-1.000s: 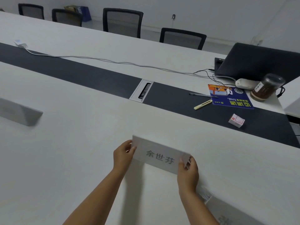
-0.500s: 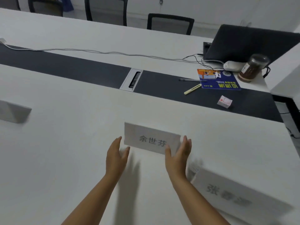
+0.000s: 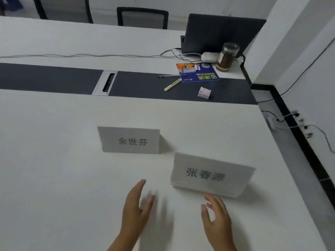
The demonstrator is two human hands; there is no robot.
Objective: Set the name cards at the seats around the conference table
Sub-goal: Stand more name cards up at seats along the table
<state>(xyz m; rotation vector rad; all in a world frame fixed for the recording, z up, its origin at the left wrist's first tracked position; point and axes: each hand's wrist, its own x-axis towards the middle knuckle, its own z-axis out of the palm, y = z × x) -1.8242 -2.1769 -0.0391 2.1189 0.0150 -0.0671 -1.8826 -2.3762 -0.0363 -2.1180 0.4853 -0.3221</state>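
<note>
White table point(image 3: 54, 178): cards 余世芬 point(image 3: 129, 140) and, perhaps, 张春源 point(image 3: 210, 175).

- Two name cards standing upright on white desk point(image 3: 54, 169): far card point(image 3: 129, 140), near card point(image 3: 211, 175) just right of it.
- Left hand point(image 3: 136, 207) and right hand point(image 3: 216, 216) hovering empty, fingers spread, touching neither card.
- Laptop point(image 3: 221, 32) and jar point(image 3: 227, 57) sitting at far corner.

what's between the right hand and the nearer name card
Nothing: in the head view only bare white table separates the right hand from the nearer name card, which stands just beyond its fingertips.
</note>
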